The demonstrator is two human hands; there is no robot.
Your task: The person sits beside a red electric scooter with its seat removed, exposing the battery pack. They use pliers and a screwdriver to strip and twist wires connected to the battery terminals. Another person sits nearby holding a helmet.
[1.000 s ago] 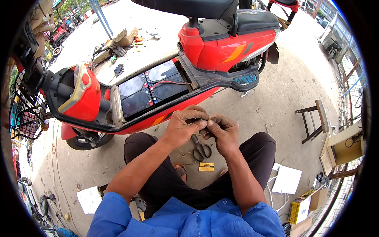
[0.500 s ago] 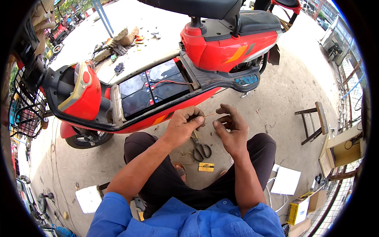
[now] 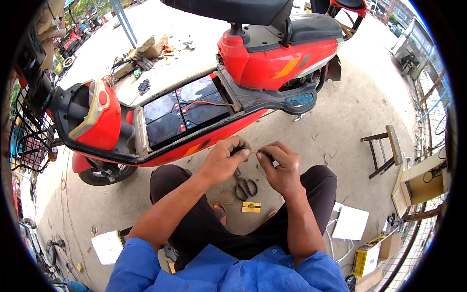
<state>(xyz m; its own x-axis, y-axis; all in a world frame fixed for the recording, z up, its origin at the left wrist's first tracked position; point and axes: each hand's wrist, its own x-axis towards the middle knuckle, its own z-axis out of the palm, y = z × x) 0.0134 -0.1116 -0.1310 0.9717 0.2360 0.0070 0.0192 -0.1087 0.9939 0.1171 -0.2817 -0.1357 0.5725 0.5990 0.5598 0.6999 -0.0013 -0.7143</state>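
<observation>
My left hand (image 3: 226,159), low in front of the scooter’s floorboard, pinches a thin copper-coloured wire (image 3: 253,152) between thumb and forefinger. Just to its right, my right hand (image 3: 279,168) has its thumb and forefinger closed on the same wire, a short gap from the left fingertips. Below them, between my knees, black-handled scissors (image 3: 245,190) lie on the ground, with a small yellow card (image 3: 251,207) nearby. Beyond my hands, the red scooter (image 3: 258,63) has its floor compartment uncovered, showing black batteries (image 3: 160,126) with a red lead across them.
At the right are a small wooden stool (image 3: 395,146), a wooden box (image 3: 425,180), white sheets (image 3: 350,224), a yellow carton (image 3: 367,255) and wire mesh fencing. A white pad (image 3: 104,246) and cords lie at lower left. Rubble (image 3: 153,48) sits beyond the scooter.
My right hand was beside my left, moved away to the right with fingers spread half a second ago, and is now back at the wire in a pinch. My left hand keeps its pinch.
</observation>
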